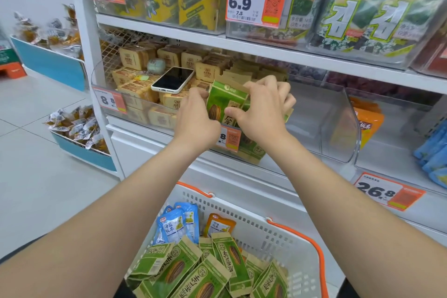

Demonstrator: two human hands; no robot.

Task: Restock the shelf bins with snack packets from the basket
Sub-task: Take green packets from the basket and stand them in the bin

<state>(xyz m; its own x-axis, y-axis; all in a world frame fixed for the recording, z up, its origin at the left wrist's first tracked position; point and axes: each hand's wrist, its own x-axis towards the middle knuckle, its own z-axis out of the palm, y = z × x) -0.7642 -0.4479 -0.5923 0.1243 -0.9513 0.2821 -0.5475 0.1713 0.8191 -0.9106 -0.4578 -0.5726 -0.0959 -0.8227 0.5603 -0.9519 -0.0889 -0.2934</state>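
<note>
We are pinching a green packet in our right hand, the thumb lying across its printed front and the fingers curling over the top behind it. Our left hand is closing its bent fingers on the packet's left edge, so both grips are clasping it. The packet is standing roughly upright at the centre of the frame, its long axis running up and down, its top edge pointing up and its printed face, with a striped seed on it, facing us. It is a flat pouch of matte, paper-like material, green in front with brown edges. We are holding it at the front of a clear bin, a glossy see-through plastic tub on the middle shelf, with more brown-edged pouches standing just behind our fingers. An orange price tag is hanging below our wrists. To the left, a phone is lying on tan packets. At bottom centre, a white slotted basket with orange handles is carrying green packets, blue packets and an orange packet.
</note>
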